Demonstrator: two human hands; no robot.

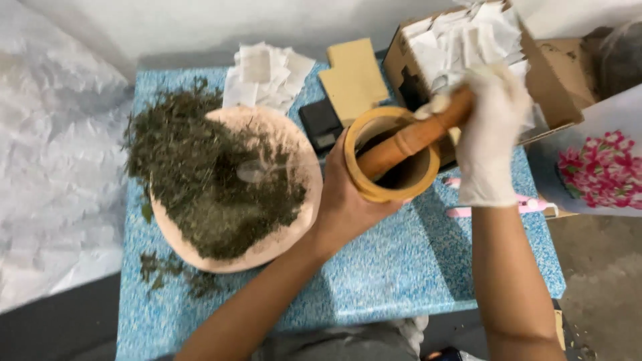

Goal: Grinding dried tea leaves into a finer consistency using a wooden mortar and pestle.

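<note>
Presently, the wooden mortar (391,155) stands tilted on the blue speckled table (414,267), just right of the plate. The bare left hand (344,200) is wrapped around its near wall and base, fingers closed on it. The gloved right hand (491,137) is clenched around the upper end of the wooden pestle (408,142), whose lower end sits inside the mortar.

Judgement: the mortar looks stiff, fairly heavy and smooth-sided, so it is best held low around the body, as now. The pestle is rigid and light, and is best gripped at its thick top.

To the left, a round pinkish plate (294,220) carries a heap of dried green herb (207,174); loose bits lie on the table beside it.

Behind the mortar lie a small black device (319,124) and a tan card sheet (353,79). A pile of white paper slips (267,73) sits at the far edge. An open brown cardboard box (552,80), far right, holds more white slips. A white bag with a pink flower print (598,167) stands at the right.
</note>
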